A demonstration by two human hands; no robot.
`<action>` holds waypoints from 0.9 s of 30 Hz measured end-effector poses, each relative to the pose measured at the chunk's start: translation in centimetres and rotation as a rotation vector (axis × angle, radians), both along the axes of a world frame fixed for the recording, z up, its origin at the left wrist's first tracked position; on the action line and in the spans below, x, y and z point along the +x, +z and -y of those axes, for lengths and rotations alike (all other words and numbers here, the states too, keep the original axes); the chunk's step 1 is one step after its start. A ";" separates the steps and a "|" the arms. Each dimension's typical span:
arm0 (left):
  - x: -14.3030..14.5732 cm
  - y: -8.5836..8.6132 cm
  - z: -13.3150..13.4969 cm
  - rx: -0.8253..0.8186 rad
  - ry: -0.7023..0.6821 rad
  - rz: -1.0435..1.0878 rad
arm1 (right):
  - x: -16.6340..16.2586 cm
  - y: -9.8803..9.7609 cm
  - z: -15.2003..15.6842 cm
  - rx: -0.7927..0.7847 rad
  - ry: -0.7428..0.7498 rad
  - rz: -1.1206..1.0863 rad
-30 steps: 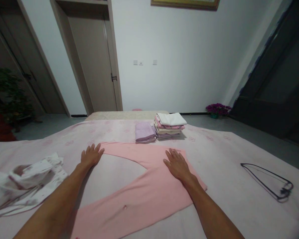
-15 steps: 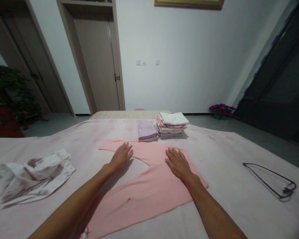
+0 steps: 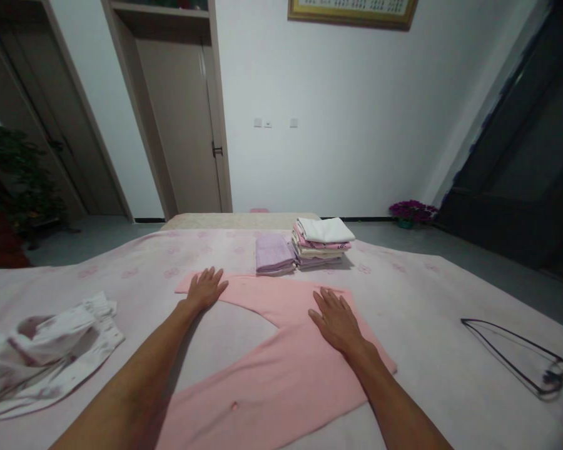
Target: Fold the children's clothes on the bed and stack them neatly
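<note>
A pair of pink pants (image 3: 304,362) lies spread flat on the bed-like surface, its two legs running out to the left. My left hand (image 3: 206,289) rests flat on the farther leg, close to its end, fingers stretched out. On the waist part lies my right hand (image 3: 335,319), palm down with fingers spread. A small round mark shows on the nearer leg, whose end runs out of view at the bottom. Just beyond the pants sit a folded purple cloth (image 3: 274,253) and a stack of folded clothes (image 3: 322,242) with a white piece on top.
To the left is a crumpled white garment (image 3: 51,350), partly cut off by the frame edge. A black clothes hanger (image 3: 516,353) lies on the right. The pale pink flowered sheet (image 3: 426,325) covers the whole surface. Purple flowers (image 3: 413,211) stand on the floor by the wall.
My left hand has slid leftward along the farther leg toward its end. My right hand stays on the waist part. The view has tilted up slightly.
</note>
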State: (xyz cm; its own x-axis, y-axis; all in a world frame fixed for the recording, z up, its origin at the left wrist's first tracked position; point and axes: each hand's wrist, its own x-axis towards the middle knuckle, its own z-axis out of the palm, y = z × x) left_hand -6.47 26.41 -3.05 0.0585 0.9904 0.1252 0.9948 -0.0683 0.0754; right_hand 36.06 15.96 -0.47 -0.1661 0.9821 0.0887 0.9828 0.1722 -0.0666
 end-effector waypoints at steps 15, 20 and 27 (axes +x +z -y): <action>-5.8 1.9 2.1 -0.055 0.432 0.028 | 1.6 -0.2 -0.5 0.063 -0.157 0.053; 1.0 2.6 7.8 0.135 0.000 0.061 | 1.1 0.6 0.1 0.156 -0.120 0.036; 12.1 3.3 21.8 0.163 -0.706 0.255 | -3.2 2.4 3.6 0.062 0.026 -0.075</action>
State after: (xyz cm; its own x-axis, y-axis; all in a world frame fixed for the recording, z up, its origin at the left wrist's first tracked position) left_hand 5.59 4.61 0.25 0.6200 0.6968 0.3607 0.6641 -0.7109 0.2316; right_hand 32.82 12.33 1.88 -0.1824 0.9697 0.1624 0.9706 0.2040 -0.1280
